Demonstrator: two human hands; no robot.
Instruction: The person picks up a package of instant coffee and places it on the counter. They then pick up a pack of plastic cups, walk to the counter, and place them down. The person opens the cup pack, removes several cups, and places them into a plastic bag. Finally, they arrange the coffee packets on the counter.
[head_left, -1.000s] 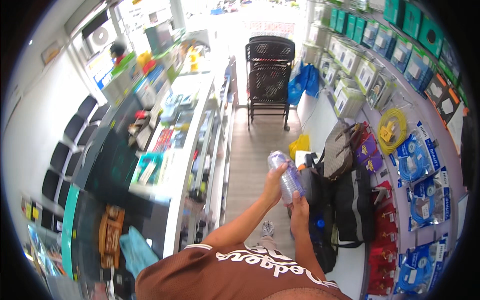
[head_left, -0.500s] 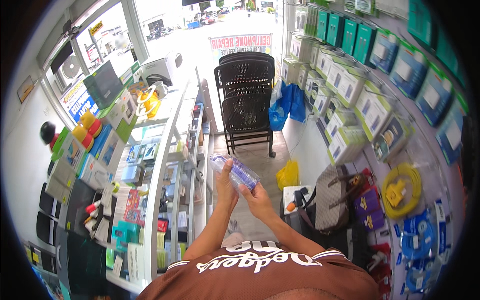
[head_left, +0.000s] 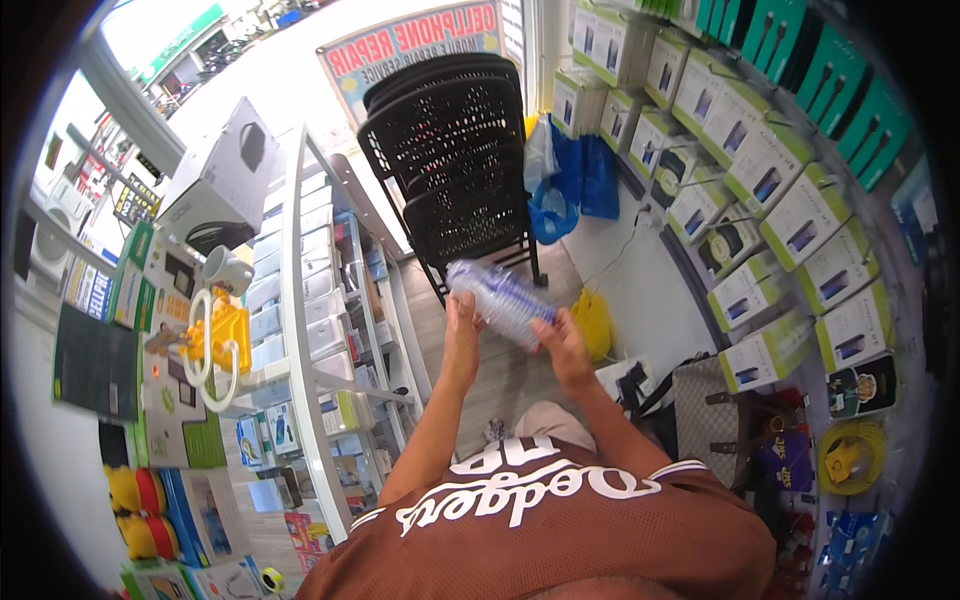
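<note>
Tilted between my two hands is a clear plastic bottle (head_left: pixel 497 298) with a blue-purple label, blurred by motion. Its upper left end rises past the fingers of my left hand (head_left: pixel 462 322), which grips it from the left. My right hand (head_left: pixel 565 345) is closed on the lower right end. Both forearms reach up from the bottom of the view, and the bottle is held out over the floor in front of me. A stack of black folded chairs (head_left: pixel 450 150) stands just beyond it.
A white-framed glass display case (head_left: pixel 297 260) runs along my left, with boxes and a white mug (head_left: pixel 228 270) on top. On the right, packaged accessories (head_left: pixel 765 180) hang from the wall. Blue plastic bags (head_left: pixel 585 175), a yellow bag (head_left: pixel 594 325) and a checkered bag (head_left: pixel 705 400) lie low there.
My view has turned and come nearer to the folded chairs. Both hands still hold the bottle, now slightly higher and further right in view. My right hand has shifted outward along it.
</note>
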